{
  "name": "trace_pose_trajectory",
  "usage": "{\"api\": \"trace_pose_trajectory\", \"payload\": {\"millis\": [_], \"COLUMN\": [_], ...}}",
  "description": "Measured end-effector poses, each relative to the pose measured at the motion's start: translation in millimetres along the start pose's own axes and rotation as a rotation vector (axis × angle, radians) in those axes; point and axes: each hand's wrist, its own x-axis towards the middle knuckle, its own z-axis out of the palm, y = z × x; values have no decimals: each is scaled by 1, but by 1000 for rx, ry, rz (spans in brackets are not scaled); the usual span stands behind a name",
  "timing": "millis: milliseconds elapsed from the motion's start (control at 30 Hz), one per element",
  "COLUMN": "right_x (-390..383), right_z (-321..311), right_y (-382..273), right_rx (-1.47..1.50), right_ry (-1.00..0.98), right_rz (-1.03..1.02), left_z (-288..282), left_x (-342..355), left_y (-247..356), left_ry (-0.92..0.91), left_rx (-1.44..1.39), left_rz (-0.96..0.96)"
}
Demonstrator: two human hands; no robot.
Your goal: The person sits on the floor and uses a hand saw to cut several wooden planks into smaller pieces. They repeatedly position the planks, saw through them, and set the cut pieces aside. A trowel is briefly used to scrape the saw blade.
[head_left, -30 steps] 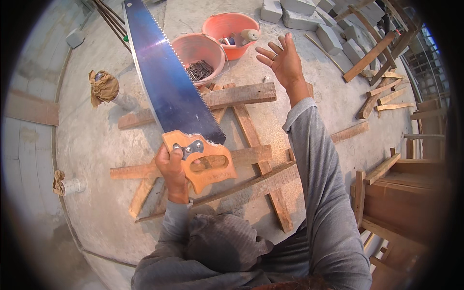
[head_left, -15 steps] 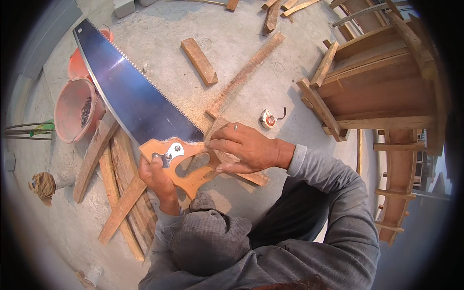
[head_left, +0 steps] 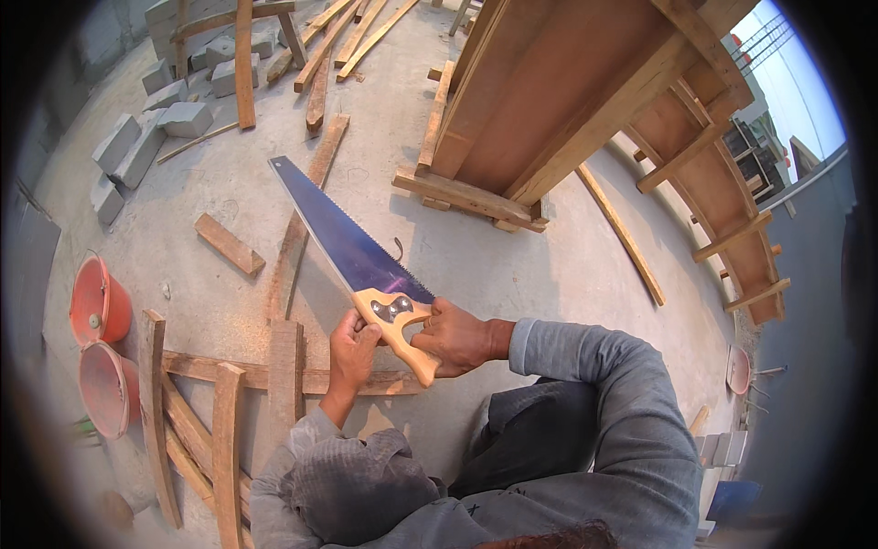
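Note:
A handsaw (head_left: 352,236) with a blue-purple blade and pale wooden handle is held out in front of me, its tip angled to the far left and its teeth facing right. My right hand (head_left: 462,339) closes around the handle, with fingers at its opening. At the handle's left side, my left hand (head_left: 350,357) grips it between thumb and fingers near the blade's base. Below lies a short board (head_left: 286,366) across a longer piece of timber (head_left: 219,369). Beyond it stretches a long narrow board (head_left: 297,242) with sawdust around its near end.
Two red buckets (head_left: 119,302) stand at left beside stacked timber strips (head_left: 151,412). A short wood block (head_left: 229,245) lies on the concrete floor. Grey blocks (head_left: 142,146) and loose lumber (head_left: 338,46) are at the back. A large wooden formwork box (head_left: 549,101) stands at right.
The saw now appears farther out and lower, its tip swung rightward. My right hand has shifted from the handle's front edge to its grip. The view has turned, showing more background.

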Motion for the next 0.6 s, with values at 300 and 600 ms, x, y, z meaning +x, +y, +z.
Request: {"api": "trace_pose_trajectory", "payload": {"millis": [300, 600], "right_x": [-235, -387], "right_z": [53, 166], "right_y": [14, -71], "right_rx": [-91, 272], "right_ry": [7, -47], "right_rz": [291, 891], "left_z": [-98, -106], "left_x": [-62, -209], "left_y": [-18, -30], "left_ry": [655, 744], "left_rx": [761, 1319], "left_rz": [135, -276]}}
